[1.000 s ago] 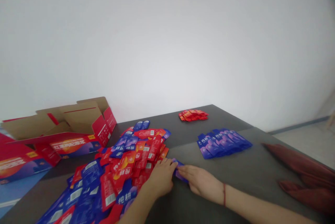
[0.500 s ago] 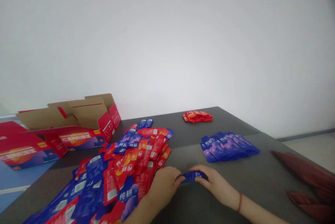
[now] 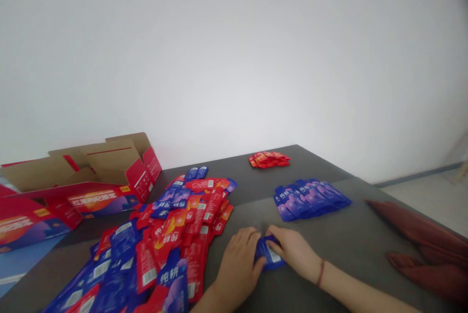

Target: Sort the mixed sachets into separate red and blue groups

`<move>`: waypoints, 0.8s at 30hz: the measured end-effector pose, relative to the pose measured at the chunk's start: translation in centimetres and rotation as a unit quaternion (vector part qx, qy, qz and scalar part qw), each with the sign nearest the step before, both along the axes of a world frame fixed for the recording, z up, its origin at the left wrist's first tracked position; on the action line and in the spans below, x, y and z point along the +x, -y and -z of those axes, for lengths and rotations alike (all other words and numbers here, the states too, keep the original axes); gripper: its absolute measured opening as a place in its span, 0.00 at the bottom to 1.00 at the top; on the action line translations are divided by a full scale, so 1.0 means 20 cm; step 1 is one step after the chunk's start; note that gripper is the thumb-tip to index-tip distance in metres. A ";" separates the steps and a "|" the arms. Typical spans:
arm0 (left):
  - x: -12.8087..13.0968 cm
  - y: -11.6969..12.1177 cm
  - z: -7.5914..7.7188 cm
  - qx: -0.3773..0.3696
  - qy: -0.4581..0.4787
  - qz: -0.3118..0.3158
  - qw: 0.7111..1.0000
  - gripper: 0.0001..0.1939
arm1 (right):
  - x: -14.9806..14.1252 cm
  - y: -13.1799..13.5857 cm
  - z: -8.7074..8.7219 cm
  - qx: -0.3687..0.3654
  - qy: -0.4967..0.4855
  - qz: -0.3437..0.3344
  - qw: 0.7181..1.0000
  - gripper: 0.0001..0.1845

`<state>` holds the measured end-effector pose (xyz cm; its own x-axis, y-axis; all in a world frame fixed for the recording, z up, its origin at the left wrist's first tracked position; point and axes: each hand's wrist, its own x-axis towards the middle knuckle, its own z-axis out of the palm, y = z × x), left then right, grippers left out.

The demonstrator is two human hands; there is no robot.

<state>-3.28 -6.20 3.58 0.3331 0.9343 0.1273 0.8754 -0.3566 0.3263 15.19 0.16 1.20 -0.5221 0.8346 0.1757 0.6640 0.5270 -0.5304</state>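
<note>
Between my two hands a blue pouch (image 3: 271,257) lies low over the dark table, its white barcode label facing up. My left hand (image 3: 239,260) grips its left edge, thumb toward me and fingers along the far side. On the opposite side my right hand (image 3: 294,249) pinches the upper right part, with its thumb on top. Close to my left forearm spreads a loose heap of red pouches (image 3: 193,262) and blue pouches (image 3: 122,242). Beyond my right hand sits a fanned row of blue pouches (image 3: 310,200), fronts up.
A small stack of red pouches (image 3: 269,159) rests at the table's far end. Open red cardboard boxes (image 3: 104,201) stand at the left. A dark red cloth-like item (image 3: 420,235) lies at the right edge. The dark table (image 3: 329,249) meets a white wall behind.
The blue pouch, earlier seen edge-on between my fingertips, now shows its barcode side and lies flatter. My left hand has turned palm-down over its edge. The view has shifted slightly right.
</note>
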 end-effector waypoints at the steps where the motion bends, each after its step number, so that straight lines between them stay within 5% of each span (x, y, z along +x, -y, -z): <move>1: 0.02 0.01 0.02 -0.015 -0.013 0.023 1.000 0.27 | 0.00 0.01 -0.01 0.032 0.016 0.002 0.999 0.09; 5: 0.05 0.03 0.13 -0.061 -0.042 0.075 0.994 0.43 | 0.00 0.10 -0.02 0.101 0.020 -0.068 0.992 0.23; 10: 0.02 0.03 0.19 -0.037 -0.031 0.082 0.995 0.48 | 0.04 0.19 0.06 0.035 0.061 -0.135 0.988 0.42; 20: -0.07 0.12 0.16 -0.051 -0.045 0.020 0.998 0.47 | 0.10 0.18 0.06 0.051 0.106 -0.123 0.985 0.43; 24: 0.00 0.12 0.19 -0.022 -0.035 0.106 0.994 0.46 | 0.07 0.21 0.04 0.035 0.119 -0.107 0.986 0.43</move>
